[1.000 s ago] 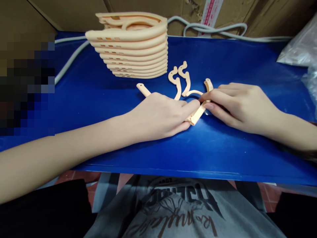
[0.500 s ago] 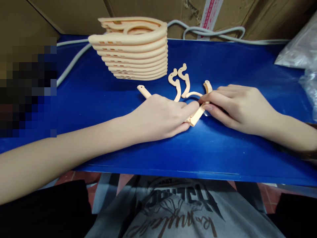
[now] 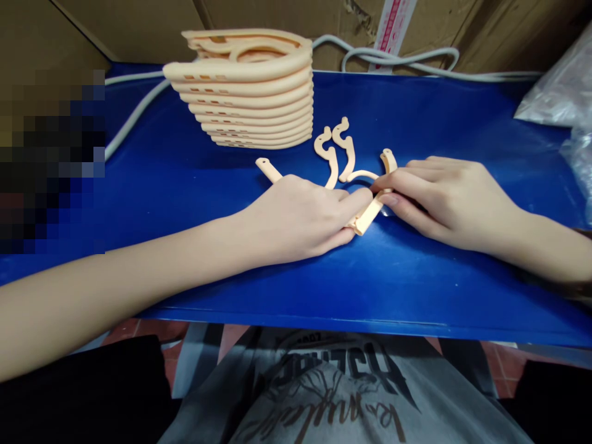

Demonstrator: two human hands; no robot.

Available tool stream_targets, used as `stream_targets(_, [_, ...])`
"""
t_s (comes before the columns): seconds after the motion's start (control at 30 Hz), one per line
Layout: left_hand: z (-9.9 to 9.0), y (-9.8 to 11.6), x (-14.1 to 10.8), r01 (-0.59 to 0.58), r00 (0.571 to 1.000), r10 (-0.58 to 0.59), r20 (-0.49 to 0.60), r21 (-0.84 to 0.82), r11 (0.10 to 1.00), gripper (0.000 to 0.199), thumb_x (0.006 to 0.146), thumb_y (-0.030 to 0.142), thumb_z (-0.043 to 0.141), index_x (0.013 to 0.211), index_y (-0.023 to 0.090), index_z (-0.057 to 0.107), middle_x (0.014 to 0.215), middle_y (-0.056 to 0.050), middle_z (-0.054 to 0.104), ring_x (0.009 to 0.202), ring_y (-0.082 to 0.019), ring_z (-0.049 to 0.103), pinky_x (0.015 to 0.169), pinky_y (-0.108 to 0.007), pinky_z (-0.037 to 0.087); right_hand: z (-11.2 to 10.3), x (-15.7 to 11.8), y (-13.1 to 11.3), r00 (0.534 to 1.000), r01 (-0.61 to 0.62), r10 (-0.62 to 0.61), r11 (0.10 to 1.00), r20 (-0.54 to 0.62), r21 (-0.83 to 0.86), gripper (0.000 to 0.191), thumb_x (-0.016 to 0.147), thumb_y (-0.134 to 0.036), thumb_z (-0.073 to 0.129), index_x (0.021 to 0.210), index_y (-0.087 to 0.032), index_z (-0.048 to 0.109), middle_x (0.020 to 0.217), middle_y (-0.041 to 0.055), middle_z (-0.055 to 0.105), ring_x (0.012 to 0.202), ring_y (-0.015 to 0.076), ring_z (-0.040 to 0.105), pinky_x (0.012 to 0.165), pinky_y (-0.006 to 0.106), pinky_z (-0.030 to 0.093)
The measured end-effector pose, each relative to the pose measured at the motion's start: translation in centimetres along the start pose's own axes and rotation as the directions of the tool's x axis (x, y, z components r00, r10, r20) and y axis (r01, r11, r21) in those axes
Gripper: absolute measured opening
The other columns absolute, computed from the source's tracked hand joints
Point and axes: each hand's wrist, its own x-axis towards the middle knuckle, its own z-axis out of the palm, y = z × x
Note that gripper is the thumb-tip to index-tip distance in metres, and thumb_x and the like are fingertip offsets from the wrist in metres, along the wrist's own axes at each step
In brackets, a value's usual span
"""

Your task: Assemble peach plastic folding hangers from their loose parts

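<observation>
A blue desk carries a stack of peach hangers (far side), loose hook pieces, a grey cable, and clear plastic bags.

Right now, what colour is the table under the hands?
Bright blue table, plain, clearest in the head view.

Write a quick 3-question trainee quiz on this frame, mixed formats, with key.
1. True or false: the left hand and right hand meet over one peach plastic piece on the blue table.
2. The stack of peach hangers stands: A) behind the left hand B) beside the right wrist C) on the plastic bag.
3. How many loose hook pieces lie between the stack and the hands?

Key: 1 true; 2 A; 3 two.
</observation>
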Motion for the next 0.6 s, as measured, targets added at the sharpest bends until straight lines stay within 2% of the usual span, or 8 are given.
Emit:
stream_targets(0.1, [-0.34,-0.01,0.06,-0.004,1.0,0.004,0.027,0.002,1.0,0.022,0.1,0.027,0.053,0.112,0.015,0.067,0.069,0.0,0.069,0.054,-0.016,0.061,0.047,-0.028,0.02,0.15,-0.04,0.07,0.999,0.02,-0.02,1.0,-0.026,-0.01,0.04,0.112,-0.036,0.036,0.109,-0.014,0.069,0.089,0.0082,0.074,0.073,0.0206,0.064,0.07,0.034,0.043])
stream_targets(0.27, [-0.51,0.03,0.13,-0.003,0.998,0.004,0.055,-0.009,1.0,0.023,0.101,0.027,0.052,0.114,0.015,0.067,0.074,0.0,0.071,0.056,-0.016,0.063,0.046,-0.028,0.021,0.21,-0.12,0.11,1.0,-0.007,0.007,1.0,-0.002,0.0,0.041,0.112,-0.038,0.035,0.112,-0.017,0.07,0.092,0.008,0.075,0.076,0.0211,0.065,0.072,0.034,0.043])
stream_targets(0.6, [-0.37,-0.15,-0.06,-0.011,1.0,0.011,0.016,0.001,1.0,0.021,0.101,0.026,0.052,0.112,0.015,0.066,0.071,0.0,0.07,0.055,-0.016,0.063,0.046,-0.028,0.021,0.28,-0.15,0.12,1.0,0.001,-0.001,1.0,-0.013,0.014,0.04,0.112,-0.038,0.036,0.112,-0.016,0.069,0.093,0.0084,0.075,0.076,0.0205,0.065,0.071,0.034,0.041])
